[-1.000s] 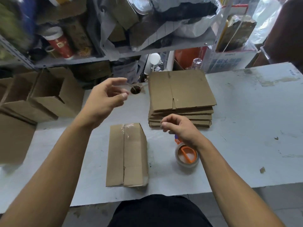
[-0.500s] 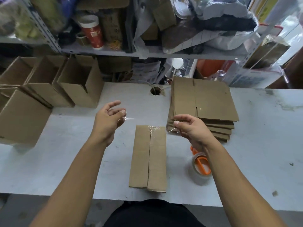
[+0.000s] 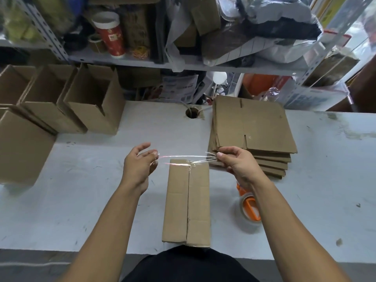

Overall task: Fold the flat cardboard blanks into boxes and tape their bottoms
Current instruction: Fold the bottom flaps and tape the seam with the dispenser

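White table (image 3: 305,180), cluttered shelf (image 3: 142,60) behind

Box (image 3: 188,202): matt brown corrugated cardboard, as is the blank stack (image 3: 252,127). Tape strip (image 3: 183,157): clear glossy plastic, glare noted. Table (image 3: 101,200): matt grey, scuffed and stained. Tape roll (image 3: 249,210): translucent, orange plastic dispenser.

Bare table (image 3: 91,200) is lying open at lower left and far right of the frame. Open boxes (image 3: 89,104) are crowding the upper left, the blank stack (image 3: 252,131) is blocking upper right, and the tape roll (image 3: 249,210) is sitting just right of the centre box (image 3: 187,202).
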